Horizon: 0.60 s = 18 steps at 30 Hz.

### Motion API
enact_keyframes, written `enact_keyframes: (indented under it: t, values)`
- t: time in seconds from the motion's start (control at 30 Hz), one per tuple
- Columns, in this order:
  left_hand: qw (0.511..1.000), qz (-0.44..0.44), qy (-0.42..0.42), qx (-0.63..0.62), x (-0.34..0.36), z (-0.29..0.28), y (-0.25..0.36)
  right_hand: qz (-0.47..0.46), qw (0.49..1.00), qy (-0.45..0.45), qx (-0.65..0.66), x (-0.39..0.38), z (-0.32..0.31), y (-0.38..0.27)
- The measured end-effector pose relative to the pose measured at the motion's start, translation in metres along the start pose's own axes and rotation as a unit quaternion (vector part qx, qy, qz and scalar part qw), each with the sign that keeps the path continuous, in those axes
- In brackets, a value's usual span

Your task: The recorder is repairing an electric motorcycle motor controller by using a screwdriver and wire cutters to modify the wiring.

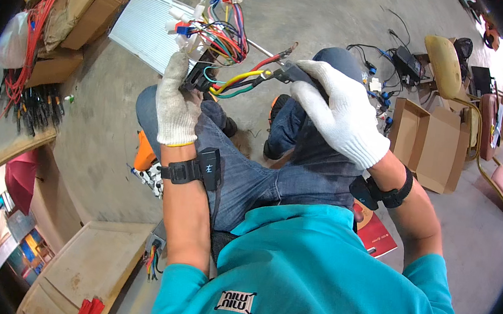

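Concrete floor below my knees — I'm clamping the wire harness point(217, 40) base in my left hand point(176, 104), right hand point(339, 114) pinching a black tool point(289, 72) on leads running rightward — right nearer.

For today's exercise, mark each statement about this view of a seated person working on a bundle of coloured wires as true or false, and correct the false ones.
1. Both hands wear white knit gloves. True: the left hand and the right hand are both gloved.
2. The right hand holds a dark tool against the wire bundle. True: the tool meets the wires.
3. The person wears a red shirt. False: the shirt is teal.
4. The open cardboard box lies at the person's left. False: it is at the right.
5. A black band is strapped on the left wrist. True.
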<state>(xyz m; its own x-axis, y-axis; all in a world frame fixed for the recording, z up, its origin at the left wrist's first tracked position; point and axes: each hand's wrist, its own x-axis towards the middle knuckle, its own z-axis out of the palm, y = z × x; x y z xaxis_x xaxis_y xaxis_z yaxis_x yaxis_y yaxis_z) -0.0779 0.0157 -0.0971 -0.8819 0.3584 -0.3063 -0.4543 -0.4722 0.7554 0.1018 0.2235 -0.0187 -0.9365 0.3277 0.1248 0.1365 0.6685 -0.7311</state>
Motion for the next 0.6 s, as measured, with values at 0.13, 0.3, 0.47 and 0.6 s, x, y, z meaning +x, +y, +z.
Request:
enact_keyframes:
  t: [0.13, 0.3, 0.47, 0.6]
  values:
    - [1.000, -0.005, -0.020, -0.009, 0.001, -0.007, 0.000, 0.174, 0.962, -0.089, 0.192, 0.009, -0.006, -0.003]
    - [0.999, -0.002, -0.016, -0.028, 0.005, -0.010, -0.006, 0.338, 0.692, -0.245, 0.589, 0.011, -0.012, 0.026]
    - [0.999, 0.001, -0.019, -0.027, 0.002, -0.008, -0.005, 0.347, 0.839, -0.159, 0.387, 0.011, -0.010, -0.003]
    - [0.999, -0.001, -0.003, -0.034, 0.004, -0.003, -0.005, 0.083, 0.993, -0.080, 0.010, 0.001, -0.004, -0.005]
